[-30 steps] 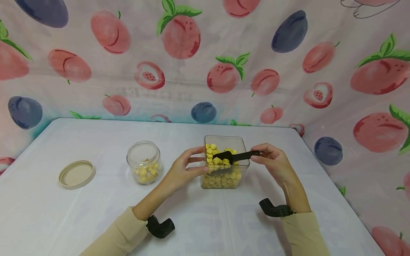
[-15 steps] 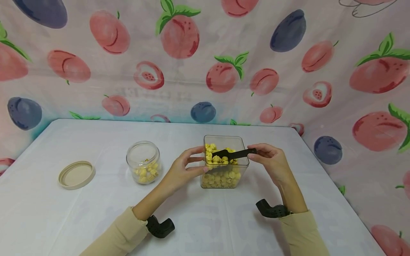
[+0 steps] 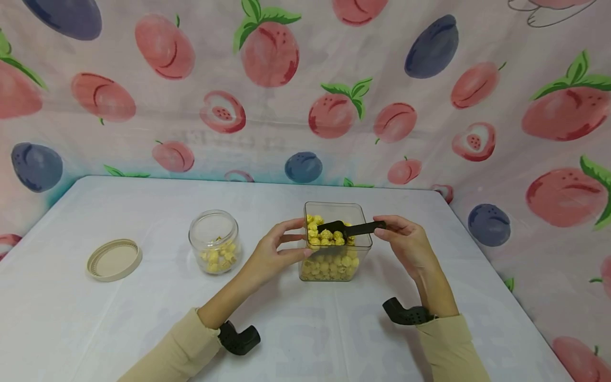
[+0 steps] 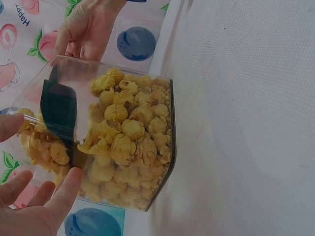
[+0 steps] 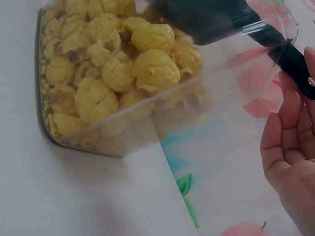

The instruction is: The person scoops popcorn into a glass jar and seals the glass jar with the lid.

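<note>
From the head view, the left hand grips the clear box at its 9 o'clock wall, thumb and fingers curled on it, while the right hand pinches the handle of a black scoop whose bowl sits among the popcorn in the box. At 9 o'clock from the box stands an open jar with only a little popcorn at the bottom, and further that way lies its lid on the table; filling the jar looks barely begun, with the box nearly full. The left wrist view shows the fingers pressed to the box wall, the scoop dark behind it. The right wrist view shows the scoop over the popcorn, its handle reaching the fingers at 3 o'clock.
</note>
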`<state>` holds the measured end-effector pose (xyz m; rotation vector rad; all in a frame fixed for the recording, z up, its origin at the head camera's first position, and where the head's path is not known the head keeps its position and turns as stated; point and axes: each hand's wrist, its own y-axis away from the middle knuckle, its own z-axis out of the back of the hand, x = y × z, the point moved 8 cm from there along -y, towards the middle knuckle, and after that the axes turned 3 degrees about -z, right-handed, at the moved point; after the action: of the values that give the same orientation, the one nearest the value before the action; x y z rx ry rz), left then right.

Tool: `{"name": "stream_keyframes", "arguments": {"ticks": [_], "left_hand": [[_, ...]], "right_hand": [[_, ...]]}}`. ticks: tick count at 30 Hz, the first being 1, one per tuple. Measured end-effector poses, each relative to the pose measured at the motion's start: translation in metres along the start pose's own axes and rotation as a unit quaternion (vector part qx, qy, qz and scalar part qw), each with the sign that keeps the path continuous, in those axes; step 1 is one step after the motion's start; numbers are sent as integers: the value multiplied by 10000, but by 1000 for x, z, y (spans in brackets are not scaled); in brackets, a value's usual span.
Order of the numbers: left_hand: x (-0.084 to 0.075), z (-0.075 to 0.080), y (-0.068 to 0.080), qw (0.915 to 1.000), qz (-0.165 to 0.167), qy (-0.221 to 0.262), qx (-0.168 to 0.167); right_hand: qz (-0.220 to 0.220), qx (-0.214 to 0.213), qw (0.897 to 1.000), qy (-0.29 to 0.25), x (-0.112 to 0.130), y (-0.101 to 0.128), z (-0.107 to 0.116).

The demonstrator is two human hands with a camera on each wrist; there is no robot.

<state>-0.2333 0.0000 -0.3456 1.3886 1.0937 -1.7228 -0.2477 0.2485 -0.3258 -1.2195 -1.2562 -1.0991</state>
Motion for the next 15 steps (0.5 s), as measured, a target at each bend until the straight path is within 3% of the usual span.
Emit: {"name": "stream_keyframes", "arguments": {"ticks": [6,15], "left_hand": [[0,-1,-1,10000,-12,-18,9],[0,0,-1,10000,-42,7,3]], "right_hand": [[-99,136,9993,-323,-2,0,4],[217,523,9983,123,7,3,0]]}}
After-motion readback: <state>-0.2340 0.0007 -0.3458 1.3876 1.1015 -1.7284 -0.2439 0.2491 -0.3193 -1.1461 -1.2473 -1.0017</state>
